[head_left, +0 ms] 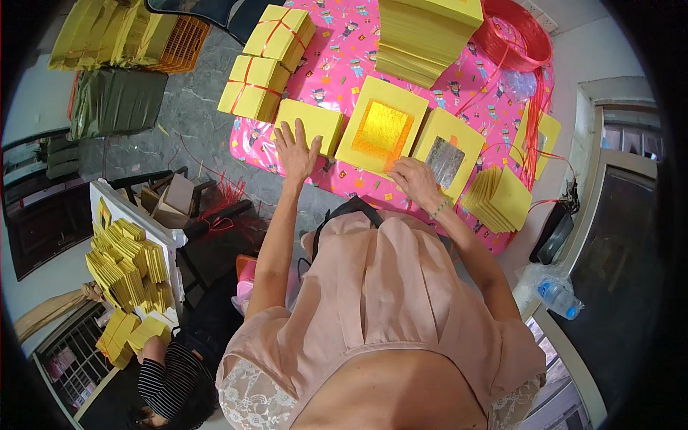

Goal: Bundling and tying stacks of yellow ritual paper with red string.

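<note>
Head view: left hand [297,152], fingers spread, is resting on a plain yellow paper block [315,123]. Nearer right hand [417,179] is curling at the gold-orange foil rectangle [383,125], pinch indeterminable; foil is lying ahead-left, atop a yellow paper stack [387,87], long axis pointing away.

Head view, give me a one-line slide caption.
Left hand at a plain yellow stack, right hand at the near corner of a gold-topped stack, on a pink patterned tablecloth.
</note>
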